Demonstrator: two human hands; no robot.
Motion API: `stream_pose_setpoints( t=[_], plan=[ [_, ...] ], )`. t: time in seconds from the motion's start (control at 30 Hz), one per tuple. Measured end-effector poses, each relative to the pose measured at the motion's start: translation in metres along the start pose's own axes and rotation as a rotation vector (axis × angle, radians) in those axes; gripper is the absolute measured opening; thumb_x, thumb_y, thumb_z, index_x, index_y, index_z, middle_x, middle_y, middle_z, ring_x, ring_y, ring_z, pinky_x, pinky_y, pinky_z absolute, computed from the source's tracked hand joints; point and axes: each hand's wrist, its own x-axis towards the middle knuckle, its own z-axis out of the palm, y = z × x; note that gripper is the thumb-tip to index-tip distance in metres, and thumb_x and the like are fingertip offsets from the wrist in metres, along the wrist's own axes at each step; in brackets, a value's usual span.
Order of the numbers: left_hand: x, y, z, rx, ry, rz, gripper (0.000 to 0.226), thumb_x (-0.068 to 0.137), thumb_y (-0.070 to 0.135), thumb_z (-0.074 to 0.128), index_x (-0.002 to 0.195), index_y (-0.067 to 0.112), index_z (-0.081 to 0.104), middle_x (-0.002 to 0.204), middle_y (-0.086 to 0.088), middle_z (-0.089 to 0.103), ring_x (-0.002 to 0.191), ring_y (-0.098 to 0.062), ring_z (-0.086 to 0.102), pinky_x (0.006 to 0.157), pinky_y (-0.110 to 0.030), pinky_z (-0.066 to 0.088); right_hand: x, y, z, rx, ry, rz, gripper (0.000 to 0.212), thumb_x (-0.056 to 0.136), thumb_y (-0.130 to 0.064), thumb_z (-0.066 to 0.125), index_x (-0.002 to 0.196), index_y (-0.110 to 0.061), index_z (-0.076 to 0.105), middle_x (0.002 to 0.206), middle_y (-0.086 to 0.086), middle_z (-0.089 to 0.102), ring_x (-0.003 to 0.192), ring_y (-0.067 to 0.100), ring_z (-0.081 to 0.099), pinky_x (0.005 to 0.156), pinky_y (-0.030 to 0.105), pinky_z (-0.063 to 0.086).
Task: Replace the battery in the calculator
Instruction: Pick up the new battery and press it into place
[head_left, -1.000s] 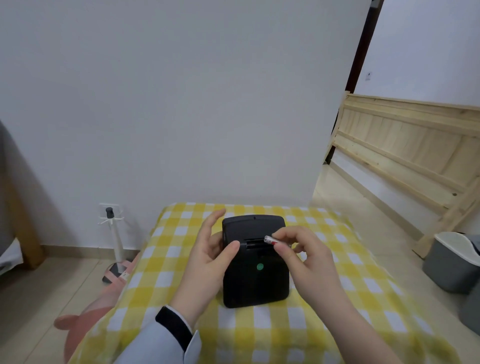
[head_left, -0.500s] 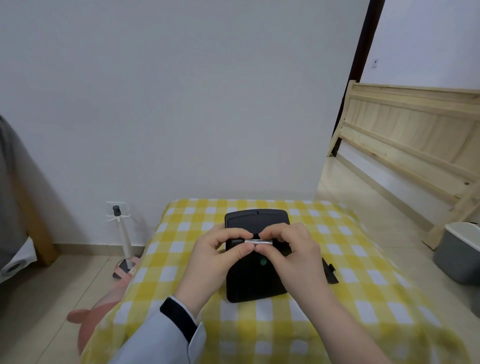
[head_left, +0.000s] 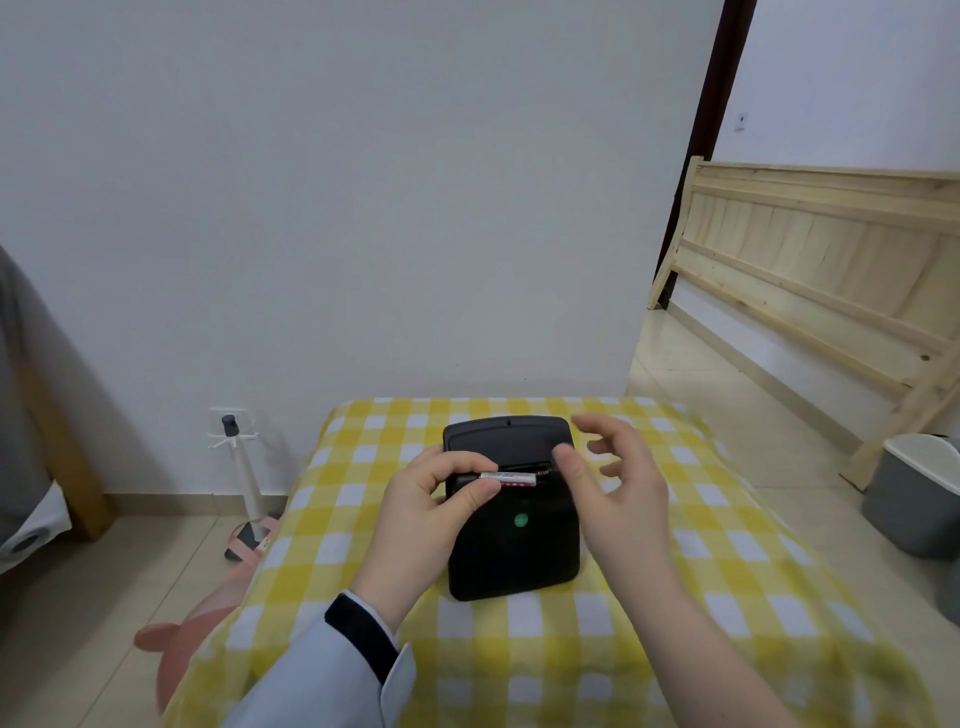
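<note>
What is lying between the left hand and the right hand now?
Head view: the battery in the calculator slot lies between left hand and right hand.

No print on the battery (head_left: 511, 478) is legible.

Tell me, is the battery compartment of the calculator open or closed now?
Open. The calculator lies face down with no cover over the slot, and the battery shows in it, the left hand at its end.

Battery (head_left: 511, 479) in left hand (head_left: 434, 512)
</note>
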Motion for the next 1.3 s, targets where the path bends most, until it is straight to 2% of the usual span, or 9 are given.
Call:
stream_pose_setpoints(
  t=[0.1,0.2,0.3,0.47,0.67,0.83,1.0,1.13,1.3],
  plan=[
    [0.0,0.0,0.0,0.012,-0.003,-0.014,0.024,0.08,0.0,0.071,0.075,0.024,0.072,0.087,-0.004,0.062,0.074,0.007,0.059,0.063,-0.004,0.045,0.009,0.012,0.0,0.109,-0.101,0.306,0.031,0.091,-0.031,0.054,0.122,-0.025,0.058,0.103,-0.021,0.061,0.101,0.003,0.057,0.088,0.025,0.045],
    [-0.001,0.0,0.001,0.039,0.016,-0.02,0.021,0.08,0.004,0.071,0.076,0.025,0.071,0.088,-0.003,0.064,0.077,0.001,0.06,0.065,-0.005,0.045,0.012,0.015,0.005,0.203,-0.26,0.461,0.024,0.095,-0.03,0.048,0.106,-0.023,0.069,0.099,-0.009,0.073,0.098,0.01,0.065,0.088,0.03,0.049],
    [-0.004,0.0,0.002,0.084,0.05,-0.008,0.02,0.08,0.008,0.073,0.076,0.027,0.069,0.088,-0.001,0.067,0.084,-0.012,0.062,0.072,-0.014,0.046,0.009,0.013,0.007,0.262,-0.219,0.461,0.016,0.092,-0.025,0.054,0.088,-0.029,0.069,0.092,-0.011,0.075,0.086,0.0,0.068,0.069,0.017,0.048],
    [-0.008,0.003,0.004,0.171,0.062,0.028,0.023,0.079,0.014,0.074,0.072,0.035,0.065,0.089,0.001,0.065,0.089,-0.018,0.062,0.078,-0.03,0.05,0.007,0.01,0.007,0.373,-0.174,0.48,0.014,0.092,-0.02,0.055,0.09,-0.025,0.068,0.082,-0.013,0.076,0.077,0.001,0.069,0.056,0.009,0.049],
    [-0.009,0.003,0.006,0.219,0.075,0.041,0.017,0.077,0.016,0.075,0.072,0.03,0.066,0.085,0.007,0.06,0.076,-0.001,0.058,0.068,-0.014,0.043,0.003,0.01,0.006,0.414,-0.18,0.48,0.016,0.093,-0.019,0.054,0.101,-0.019,0.067,0.094,-0.003,0.076,0.087,0.01,0.07,0.068,0.019,0.051],
    [-0.01,0.002,0.009,0.204,0.101,0.064,0.02,0.075,0.013,0.077,0.072,0.032,0.069,0.086,0.009,0.061,0.078,0.006,0.059,0.067,-0.005,0.043,0.0,0.011,0.004,0.453,-0.227,0.456,0.022,0.087,-0.016,0.063,0.109,-0.017,0.064,0.1,-0.002,0.075,0.092,0.01,0.069,0.073,0.022,0.052],
    [-0.008,-0.001,0.009,0.189,0.115,0.065,0.029,0.074,0.015,0.078,0.071,0.043,0.07,0.089,0.007,0.064,0.084,0.0,0.063,0.072,-0.01,0.046,-0.001,0.014,0.004,0.454,-0.257,0.433,0.032,0.08,-0.01,0.071,0.109,-0.017,0.062,0.102,-0.001,0.074,0.094,0.013,0.069,0.074,0.023,0.052],
    [-0.008,-0.003,0.01,0.2,0.101,0.068,0.025,0.074,0.017,0.078,0.076,0.041,0.07,0.089,0.009,0.064,0.084,-0.002,0.062,0.073,-0.017,0.048,-0.003,0.014,0.006,0.406,-0.254,0.441,0.041,0.074,-0.014,0.077,0.108,-0.023,0.058,0.1,0.0,0.073,0.09,0.013,0.069,0.073,0.026,0.053],
    [-0.009,-0.002,0.005,0.026,0.023,0.011,0.041,0.076,0.013,0.076,0.099,0.044,0.061,0.102,0.013,0.067,0.093,-0.015,0.068,0.076,-0.027,0.056,-0.004,0.015,0.007,0.401,-0.238,0.455,0.044,0.073,-0.014,0.078,0.11,-0.023,0.056,0.101,0.002,0.072,0.091,0.016,0.069,0.075,0.03,0.054]
  ],
)
